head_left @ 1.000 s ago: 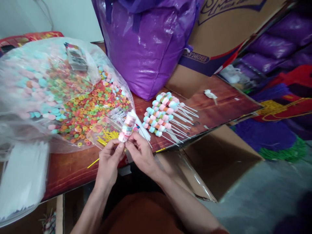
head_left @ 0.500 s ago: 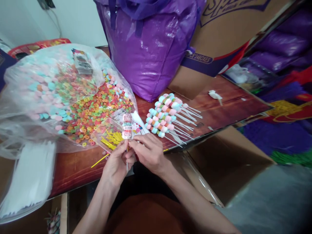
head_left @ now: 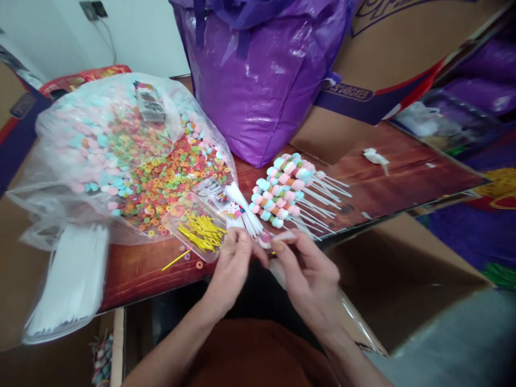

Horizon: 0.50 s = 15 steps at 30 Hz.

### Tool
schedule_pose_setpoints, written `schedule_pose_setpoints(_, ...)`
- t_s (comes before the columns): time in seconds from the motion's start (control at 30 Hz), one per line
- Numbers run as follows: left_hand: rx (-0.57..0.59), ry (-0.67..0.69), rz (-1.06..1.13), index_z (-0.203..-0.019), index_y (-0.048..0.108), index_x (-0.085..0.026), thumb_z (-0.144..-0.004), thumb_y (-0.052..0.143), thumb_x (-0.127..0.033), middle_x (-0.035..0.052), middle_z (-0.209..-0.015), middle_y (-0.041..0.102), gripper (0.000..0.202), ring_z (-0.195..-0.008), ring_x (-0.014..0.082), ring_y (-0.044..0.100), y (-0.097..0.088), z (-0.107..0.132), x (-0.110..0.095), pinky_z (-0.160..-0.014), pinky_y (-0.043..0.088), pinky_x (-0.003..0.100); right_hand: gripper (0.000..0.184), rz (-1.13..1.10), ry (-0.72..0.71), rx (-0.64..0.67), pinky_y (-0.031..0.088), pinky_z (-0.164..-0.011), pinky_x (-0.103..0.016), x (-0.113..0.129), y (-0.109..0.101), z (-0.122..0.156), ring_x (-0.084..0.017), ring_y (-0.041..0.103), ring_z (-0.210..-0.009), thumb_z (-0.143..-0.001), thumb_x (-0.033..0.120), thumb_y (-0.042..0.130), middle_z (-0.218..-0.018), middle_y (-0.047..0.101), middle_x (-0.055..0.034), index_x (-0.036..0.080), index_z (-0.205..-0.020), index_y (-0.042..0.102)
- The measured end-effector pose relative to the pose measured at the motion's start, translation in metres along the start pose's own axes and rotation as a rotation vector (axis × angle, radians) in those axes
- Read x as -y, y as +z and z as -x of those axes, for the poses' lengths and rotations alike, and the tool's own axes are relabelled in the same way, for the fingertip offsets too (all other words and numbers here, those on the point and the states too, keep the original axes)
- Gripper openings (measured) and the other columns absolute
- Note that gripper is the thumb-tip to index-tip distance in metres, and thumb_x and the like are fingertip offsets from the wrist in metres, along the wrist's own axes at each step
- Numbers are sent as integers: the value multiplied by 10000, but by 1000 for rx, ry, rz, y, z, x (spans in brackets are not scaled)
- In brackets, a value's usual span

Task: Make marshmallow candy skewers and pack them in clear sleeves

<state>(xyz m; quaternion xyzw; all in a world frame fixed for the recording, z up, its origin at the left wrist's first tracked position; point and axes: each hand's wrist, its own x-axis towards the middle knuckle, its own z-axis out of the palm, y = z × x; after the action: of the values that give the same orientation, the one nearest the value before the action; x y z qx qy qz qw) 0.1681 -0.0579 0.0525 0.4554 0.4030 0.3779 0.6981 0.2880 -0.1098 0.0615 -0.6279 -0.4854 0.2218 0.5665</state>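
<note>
Between my hands is a blurred pink-and-white wrapped marshmallow skewer (head_left: 264,238), tilted sideways with a small yellow spot beside it. My right hand (head_left: 312,274) pinches it between thumb and fingers. My left hand (head_left: 234,263) is closed just left of it, fingers bent together; what they grip, if anything, is hidden. Close to my left hand lies a clear tray (head_left: 173,228) holding yellow twist ties (head_left: 201,232). Behind the hands are white sticks (head_left: 248,215) and printed wrappers (head_left: 217,193). Stacked marshmallow skewers (head_left: 282,188) rest to the right, sticks pointing right.
A large clear bag (head_left: 60,140) of marshmallows and ring candies (head_left: 165,183) covers the table's left. White sticks in a bag (head_left: 72,279) overhang the front edge. A purple bag (head_left: 262,91) and cardboard box (head_left: 395,59) stand behind. An open carton (head_left: 407,274) sits below right.
The wrapped skewer, upright between both hands before, is now tilted over to the right. My right hand has moved right, away from my left. The view has shifted slightly.
</note>
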Motion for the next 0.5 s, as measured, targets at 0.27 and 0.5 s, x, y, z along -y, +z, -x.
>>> schedule_pose_setpoints(0.27,84,141,-178,-824,704,-179,-832,697,-266,71,-964,678,87,-933,197,630,25,-1,22,-878,504,353,283,-316,463,18,424,-535,-234,-22,-18,49,-123,497,-596,-874,445,683,-649,569,-6,171,-818,726)
schedule_pose_setpoints(0.5,-70,460,-518,-809,702,-196,-906,616,-232,63,-900,654,135,-850,173,621,-9,-8,27,-808,487,317,301,-548,664,-433,316,-438,-153,-99,-50,53,-35,335,-480,-714,397,833,-596,471,55,147,-788,683)
